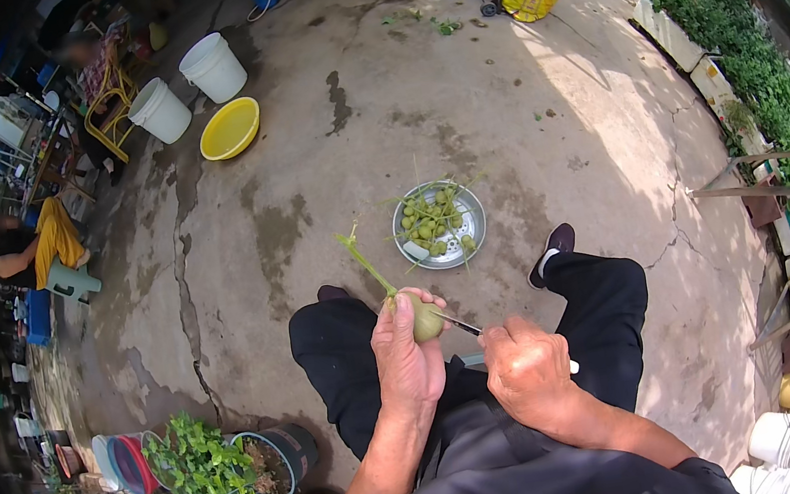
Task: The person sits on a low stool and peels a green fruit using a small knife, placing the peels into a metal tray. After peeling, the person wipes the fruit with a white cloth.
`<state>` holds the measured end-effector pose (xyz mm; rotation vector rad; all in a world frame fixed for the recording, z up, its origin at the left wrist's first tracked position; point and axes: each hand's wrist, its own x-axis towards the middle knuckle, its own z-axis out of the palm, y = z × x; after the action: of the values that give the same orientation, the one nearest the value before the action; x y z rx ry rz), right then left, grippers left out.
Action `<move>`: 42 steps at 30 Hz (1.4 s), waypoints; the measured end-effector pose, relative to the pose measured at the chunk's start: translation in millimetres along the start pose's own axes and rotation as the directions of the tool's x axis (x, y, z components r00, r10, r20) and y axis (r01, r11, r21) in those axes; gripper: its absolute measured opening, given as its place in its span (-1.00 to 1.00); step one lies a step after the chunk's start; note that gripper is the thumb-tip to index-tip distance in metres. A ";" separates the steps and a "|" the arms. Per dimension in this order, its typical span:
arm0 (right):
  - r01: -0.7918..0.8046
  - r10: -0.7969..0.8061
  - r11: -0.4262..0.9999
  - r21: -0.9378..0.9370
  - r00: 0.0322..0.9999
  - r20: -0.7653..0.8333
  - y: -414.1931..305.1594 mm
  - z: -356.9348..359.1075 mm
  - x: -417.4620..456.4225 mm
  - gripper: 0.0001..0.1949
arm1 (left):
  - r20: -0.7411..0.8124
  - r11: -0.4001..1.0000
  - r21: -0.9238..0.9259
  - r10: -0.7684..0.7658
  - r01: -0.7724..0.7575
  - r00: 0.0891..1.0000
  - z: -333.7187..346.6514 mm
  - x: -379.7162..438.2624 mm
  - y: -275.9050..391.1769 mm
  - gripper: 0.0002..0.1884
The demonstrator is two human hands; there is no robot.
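Note:
My left hand (410,351) grips a round pale-green gourd (426,321), whose long green stem (369,264) points up and away to the left. In my right hand (529,364) is a slim tool (463,325) with a dark shaft; a white end shows on the other side of the fist. Its thin tip meets the right side of the gourd, though I cannot tell whether it goes in. Beyond my knees, a round metal basin (445,264) on the ground holds several small green gourds (429,223) with thin stems and a whitish block (415,250).
Cracked concrete (353,162) surrounds me. Ahead to the left stand a yellow basin (229,129) and two white buckets (213,68). A person (35,244) sits on a stool at far left, another person (102,72) farther back. Potted plants (202,464) flank my left; a planted bed (755,60) runs along the right.

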<state>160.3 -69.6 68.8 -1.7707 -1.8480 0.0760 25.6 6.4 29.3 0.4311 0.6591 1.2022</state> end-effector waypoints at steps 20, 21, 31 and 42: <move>-0.079 0.079 0.997 -0.011 0.996 0.028 0.8 -2.3 4.8 -0.94 | -0.072 0.985 -0.117 -0.134 0.125 0.988 -12.3 2.1 -5.4 -0.66; -0.077 0.077 0.997 -0.012 0.997 0.025 1.4 -2.3 5.1 -0.94 | -0.049 0.983 -0.129 -0.138 0.131 0.989 -13.3 2.3 -4.8 -0.65; -0.055 0.056 0.998 -0.033 0.998 0.033 7.0 1.1 5.9 -0.92 | 0.071 0.983 -0.107 -0.143 0.150 0.987 -13.5 2.4 -6.9 -0.63; -0.009 0.009 1.000 -0.008 1.000 0.027 3.6 2.4 3.8 -0.91 | 0.044 0.982 -0.120 -0.140 0.145 0.989 -23.1 5.0 -13.6 -0.67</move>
<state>162.7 -64.8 66.6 -1.7912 -1.8618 0.0969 20.8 6.1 2.4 0.2958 0.5719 1.0899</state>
